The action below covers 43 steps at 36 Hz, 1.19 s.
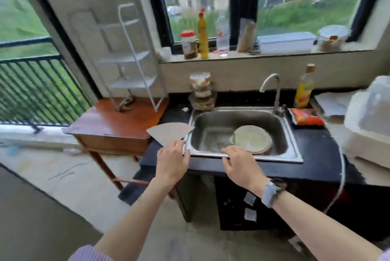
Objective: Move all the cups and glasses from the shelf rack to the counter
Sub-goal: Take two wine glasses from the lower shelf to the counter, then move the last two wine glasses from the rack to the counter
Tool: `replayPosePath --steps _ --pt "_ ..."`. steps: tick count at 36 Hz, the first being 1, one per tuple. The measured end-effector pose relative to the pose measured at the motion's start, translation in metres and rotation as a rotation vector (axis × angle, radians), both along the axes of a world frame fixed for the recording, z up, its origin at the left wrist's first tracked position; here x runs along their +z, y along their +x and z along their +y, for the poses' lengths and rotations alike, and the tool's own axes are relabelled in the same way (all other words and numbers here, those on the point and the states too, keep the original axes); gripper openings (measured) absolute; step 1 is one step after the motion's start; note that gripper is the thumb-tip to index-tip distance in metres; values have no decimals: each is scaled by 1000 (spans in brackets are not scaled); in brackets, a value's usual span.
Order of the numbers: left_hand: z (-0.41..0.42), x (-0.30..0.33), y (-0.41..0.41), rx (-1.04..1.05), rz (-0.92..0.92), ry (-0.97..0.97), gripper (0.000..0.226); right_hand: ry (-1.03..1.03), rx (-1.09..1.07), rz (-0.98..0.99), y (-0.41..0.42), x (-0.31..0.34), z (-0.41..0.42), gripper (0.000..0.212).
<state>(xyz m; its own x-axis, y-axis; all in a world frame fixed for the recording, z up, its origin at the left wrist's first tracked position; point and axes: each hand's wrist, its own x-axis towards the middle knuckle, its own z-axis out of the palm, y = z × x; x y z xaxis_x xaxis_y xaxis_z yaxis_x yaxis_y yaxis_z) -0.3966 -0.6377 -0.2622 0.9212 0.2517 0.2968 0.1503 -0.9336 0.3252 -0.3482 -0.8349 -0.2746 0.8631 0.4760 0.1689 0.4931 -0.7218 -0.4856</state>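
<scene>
Left hand (173, 160) pinches a fan-shaped paper piece (168, 132) at frame centre, right hand (239, 164) rests loose-fingered on the sink (293, 151) rim, white shelf rack (135, 58) upper left.

Your sink (293, 151) is brushed stainless steel, dull sheen; the tap (272, 83) is polished metal. The counter (316, 144) reads dark, matt, stone-like. The side table (109, 123) is glossy reddish wood. The shelf rack (135, 49) is white-coated wire, smooth. The sheet (168, 132) at your left looks like matt beige paper or card. The watch strap (269, 194) is matt grey.
</scene>
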Motion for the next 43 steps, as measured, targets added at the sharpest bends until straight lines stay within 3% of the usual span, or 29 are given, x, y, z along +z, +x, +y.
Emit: replayPosePath --steps 7,15,31,43 --pt "149 18 -40 321 -81 -114 34 -42 304 -22 14 22 174 31" --pt "275 28 -9 415 -147 -187 33 105 433 2 71 31 322 28" --pt "449 17 164 349 -178 -391 34 185 348 61 212 24 511 34" --pt "553 -20 291 206 -216 -548 37 420 42 128 286 -11 610 37"
